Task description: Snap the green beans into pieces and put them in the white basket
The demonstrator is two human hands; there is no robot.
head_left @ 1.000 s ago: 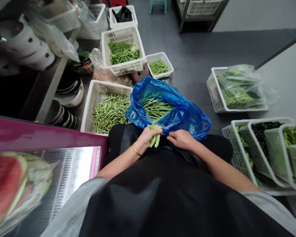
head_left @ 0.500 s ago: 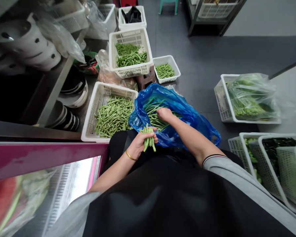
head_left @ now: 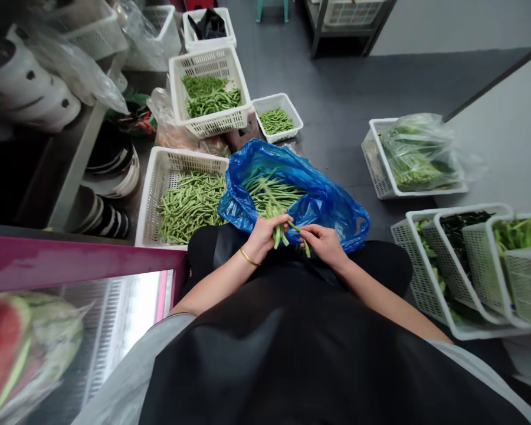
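My left hand [head_left: 265, 231], with a gold bangle at the wrist, is closed around a small bunch of green bean pieces [head_left: 279, 235]. Just to its right, my right hand [head_left: 323, 243] pinches a single green bean [head_left: 306, 243], whose upper end reaches toward the left fingers. Both hands are over my lap, at the near edge of a blue plastic bag [head_left: 331, 206]. Long green beans [head_left: 274, 192] lie inside the open bag. Left of the bag stands a white crate [head_left: 147, 203] of short bean pieces [head_left: 190, 203].
Beyond the bag are a larger white basket [head_left: 212, 125] of greens and a small white basket [head_left: 297, 121] of beans. At right stand a basket with bagged greens [head_left: 420, 159] and several vegetable baskets [head_left: 438, 283]. A pink-framed glass case [head_left: 84, 260] borders my left.
My right hand has come out of the bag toward me and now holds a bean beside my left hand. The left hand still grips its bunch. The view has shifted slightly right.
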